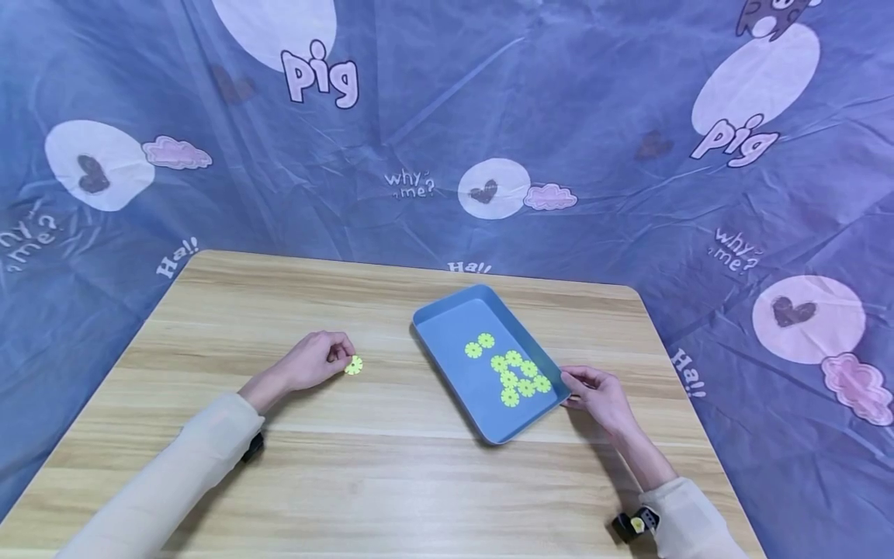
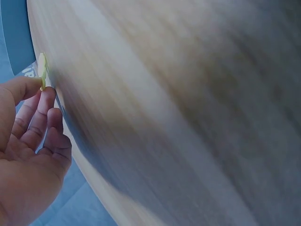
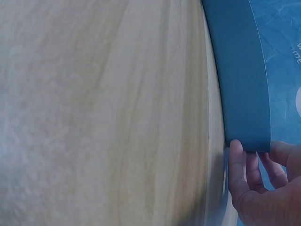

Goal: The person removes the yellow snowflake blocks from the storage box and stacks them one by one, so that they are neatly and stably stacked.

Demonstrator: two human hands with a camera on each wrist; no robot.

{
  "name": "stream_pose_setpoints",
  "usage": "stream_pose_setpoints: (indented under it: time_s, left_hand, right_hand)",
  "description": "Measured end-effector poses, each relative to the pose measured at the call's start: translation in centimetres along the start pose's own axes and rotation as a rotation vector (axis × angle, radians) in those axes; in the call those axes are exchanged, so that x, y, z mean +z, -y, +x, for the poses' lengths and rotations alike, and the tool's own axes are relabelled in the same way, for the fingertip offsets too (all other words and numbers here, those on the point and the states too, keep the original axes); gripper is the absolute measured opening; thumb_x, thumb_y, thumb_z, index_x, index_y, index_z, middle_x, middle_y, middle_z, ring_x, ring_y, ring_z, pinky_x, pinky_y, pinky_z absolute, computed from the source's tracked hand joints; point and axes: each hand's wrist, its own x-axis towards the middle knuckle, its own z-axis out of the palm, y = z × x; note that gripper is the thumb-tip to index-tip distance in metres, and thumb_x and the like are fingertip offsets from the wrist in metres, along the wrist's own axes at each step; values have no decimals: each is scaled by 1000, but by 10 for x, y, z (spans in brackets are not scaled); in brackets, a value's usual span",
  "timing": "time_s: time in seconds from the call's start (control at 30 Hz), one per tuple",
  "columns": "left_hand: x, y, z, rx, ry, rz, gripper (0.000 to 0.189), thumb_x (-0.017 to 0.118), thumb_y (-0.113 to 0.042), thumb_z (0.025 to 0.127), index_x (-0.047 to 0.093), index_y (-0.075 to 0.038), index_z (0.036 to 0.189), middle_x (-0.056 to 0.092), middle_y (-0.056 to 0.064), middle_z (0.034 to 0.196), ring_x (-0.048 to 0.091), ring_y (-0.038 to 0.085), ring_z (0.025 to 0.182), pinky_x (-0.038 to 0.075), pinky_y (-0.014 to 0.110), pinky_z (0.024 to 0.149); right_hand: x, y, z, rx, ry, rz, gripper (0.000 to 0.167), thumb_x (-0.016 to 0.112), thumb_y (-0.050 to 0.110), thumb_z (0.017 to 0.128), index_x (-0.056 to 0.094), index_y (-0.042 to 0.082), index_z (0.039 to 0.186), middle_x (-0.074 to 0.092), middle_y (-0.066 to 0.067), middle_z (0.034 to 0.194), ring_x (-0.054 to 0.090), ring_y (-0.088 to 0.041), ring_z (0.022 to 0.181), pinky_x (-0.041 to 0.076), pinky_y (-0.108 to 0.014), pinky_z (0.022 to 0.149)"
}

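Disc, yellow-green, notched like a flower, thin, plastic-looking point(image 1: 354, 365), pinched between thumb and forefinger of left hand point(image 1: 317, 362). Held just by the rim, nearly edge-on in left wrist view. Near the pale wood-grain tabletop point(image 1: 335, 481); whether touching, cannot tell. Well apart from shallow blue rectangular tray, smooth, apparently plastic point(image 1: 447, 334), to the right.

At the tray's right-hand corner, right hand point(image 1: 597, 396), clamped on the wall with thumb and fingers. Whether lifting that corner at all, cannot tell. Inside, toward the same side, loose matching yellow-green notched discs point(image 1: 508, 379): mostly bunched, two set apart.

Risks, by judgement. Disc: could slip or flick away from so small a pinch, by squeezing off-centre or brushing against the tabletop. Could then slide off some way, being thin and light. Tray: held at just one corner, so could swivel under a tug, or tilt under a lift. Loose discs: could slide into a heap on any such tilt.
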Motion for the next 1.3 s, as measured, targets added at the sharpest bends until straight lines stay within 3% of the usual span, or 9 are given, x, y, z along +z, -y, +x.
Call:
stream_pose_setpoints:
  time_s: [0.43,0.67,1.3]
  left_hand:
    - [-2,0,0,-6,3,14,7,69,-4,94,73,-7,98,70,0,86,59,7,80,53,23,75]
    - [-4,-5,-1,-27,-27,11,7,70,-8,96,73,-7,102,70,0,88,61,9,81,53,24,76]
    - [13,-63,18,120,-97,76,21,71,-21,99,71,-7,115,72,3,107,65,20,104,58,41,94]
  right_hand:
    - [3,2,-2,-2,0,17,31,67,13,104,68,-9,126,75,14,93,72,-2,86,65,-24,77]
    - [2,2,-2,0,-1,-15,42,66,17,105,62,-14,133,74,15,94,71,-1,87,65,-24,79]
    - [1,3,-3,21,-7,-4,34,67,17,104,68,-6,129,73,17,94,71,0,87,64,-23,79]
